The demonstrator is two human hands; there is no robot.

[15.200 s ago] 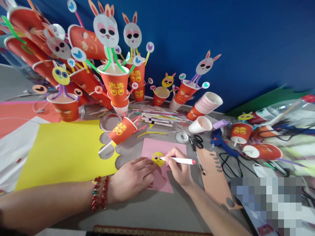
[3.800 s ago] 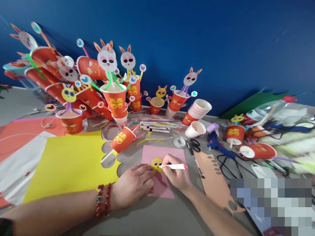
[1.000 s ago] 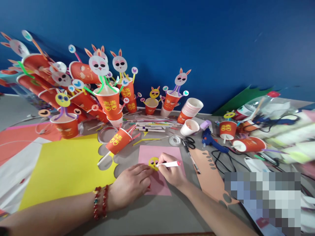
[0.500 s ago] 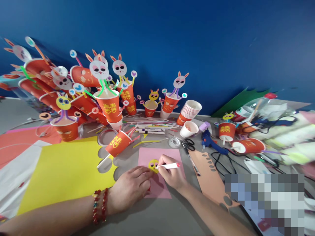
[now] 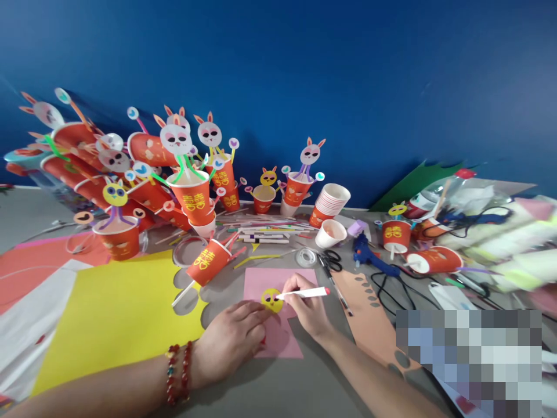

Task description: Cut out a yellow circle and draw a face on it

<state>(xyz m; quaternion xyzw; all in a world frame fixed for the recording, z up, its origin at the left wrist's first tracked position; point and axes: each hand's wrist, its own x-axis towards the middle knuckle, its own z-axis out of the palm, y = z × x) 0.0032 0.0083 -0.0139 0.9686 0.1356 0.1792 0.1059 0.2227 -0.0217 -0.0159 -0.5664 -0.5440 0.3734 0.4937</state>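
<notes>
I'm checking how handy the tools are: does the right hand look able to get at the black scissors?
Likely yes: the black scissors lie near the right hand, with just a pen lying between. That hand grips a white marker, though, which may hinder grasping.

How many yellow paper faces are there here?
4: one yellow face on the pink paper, one above the front left cup, one above a middle cup by the blue wall, one above the upright right cup. Others may be hidden.
</notes>
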